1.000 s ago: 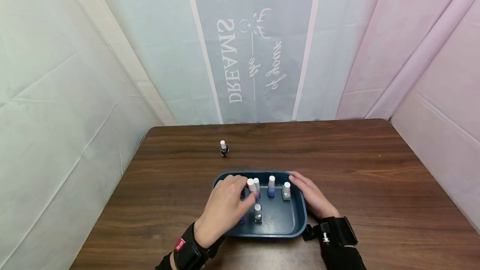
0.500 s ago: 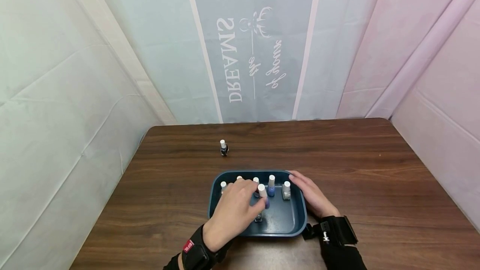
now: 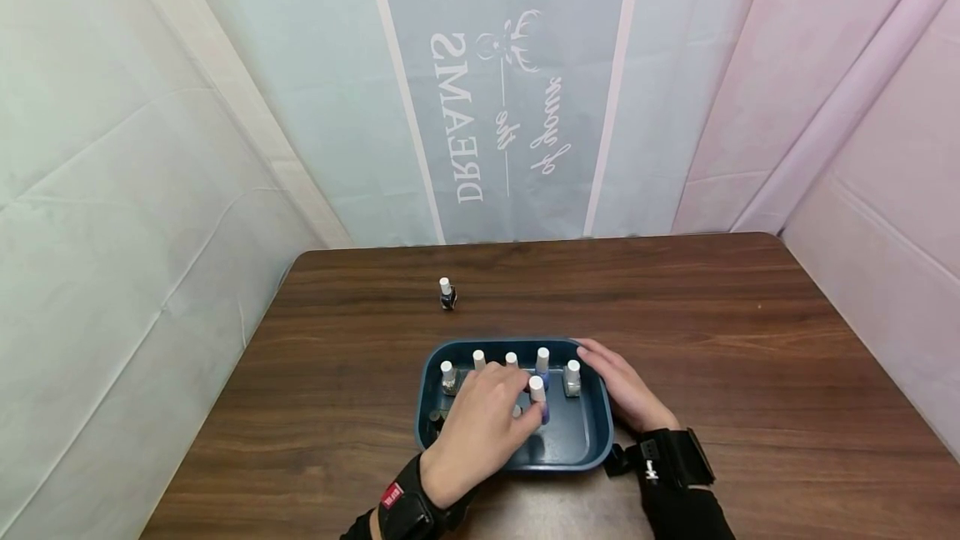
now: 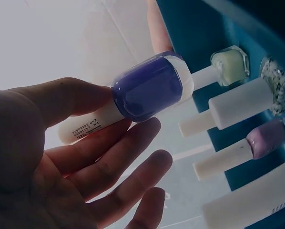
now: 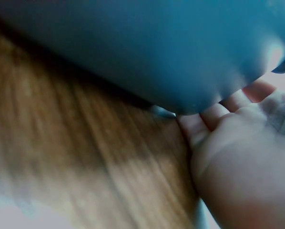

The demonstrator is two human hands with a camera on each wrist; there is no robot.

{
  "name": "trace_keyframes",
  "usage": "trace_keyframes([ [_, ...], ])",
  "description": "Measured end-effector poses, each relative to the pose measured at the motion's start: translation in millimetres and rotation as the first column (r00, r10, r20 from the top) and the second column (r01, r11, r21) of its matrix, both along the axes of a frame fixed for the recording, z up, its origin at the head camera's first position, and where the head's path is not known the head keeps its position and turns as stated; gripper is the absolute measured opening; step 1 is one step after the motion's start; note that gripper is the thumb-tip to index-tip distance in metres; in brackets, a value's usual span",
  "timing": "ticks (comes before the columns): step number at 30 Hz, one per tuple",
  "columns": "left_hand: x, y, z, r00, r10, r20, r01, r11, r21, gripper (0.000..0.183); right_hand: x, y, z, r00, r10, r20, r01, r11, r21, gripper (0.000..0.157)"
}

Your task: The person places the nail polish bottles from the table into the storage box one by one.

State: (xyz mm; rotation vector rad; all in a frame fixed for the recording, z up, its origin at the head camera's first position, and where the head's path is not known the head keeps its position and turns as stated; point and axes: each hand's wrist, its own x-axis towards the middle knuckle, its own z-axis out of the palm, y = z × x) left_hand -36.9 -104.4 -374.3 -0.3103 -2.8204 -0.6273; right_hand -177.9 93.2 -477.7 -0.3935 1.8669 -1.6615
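My left hand (image 3: 486, 423) is over the dark blue tray (image 3: 558, 467), pinching a nail polish bottle (image 4: 149, 88) by its white cap between thumb and forefinger. The polish is violet-blue, and in the left wrist view the other fingers are spread loosely below. Against the tray's right side rests my right hand (image 3: 626, 390), fingers extended along the outer wall near the far corner. Inside the tray stand a blue polish bottle (image 3: 543, 361), a pale clear bottle (image 3: 572, 379) and a glittery one (image 3: 448, 378). The left hand hides part of the tray floor.
A black nail polish bottle (image 3: 447, 297) with a white cap stands alone on the wooden table (image 3: 675, 298), beyond the tray. Fabric curtains (image 3: 525, 107) hang behind and at both sides of the table. More capped bottles, one of them lilac (image 4: 269, 138), show in the tray.
My left hand has moved right across the tray with the violet-blue bottle, uncovering white-capped bottles at the left. The right hand stays at the tray's side.
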Motion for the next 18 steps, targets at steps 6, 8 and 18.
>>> trace_keyframes([
  [6, -1.4, 5, -5.7, 1.000, 0.011, -0.020, -0.012, 0.999, -0.037, 0.011, -0.6, 1, 0.9, 1.000, 0.017, -0.002, -0.017, 1.000, -0.010, 0.061],
  [8, -2.1, 7, -7.3, 1.000, 0.013, -0.015, -0.013, 0.999, -0.047, 0.011, -0.8, 1, 1.0, 1.000, 0.022, -0.005, -0.022, 1.000, -0.013, 0.060],
  [18, -5.3, 13, -11.6, 0.999, 0.023, 0.036, -0.020, 0.997, -0.078, 0.014, -1.5, 3, -0.3, 0.999, 0.039, -0.009, -0.039, 0.999, -0.030, 0.059],
])
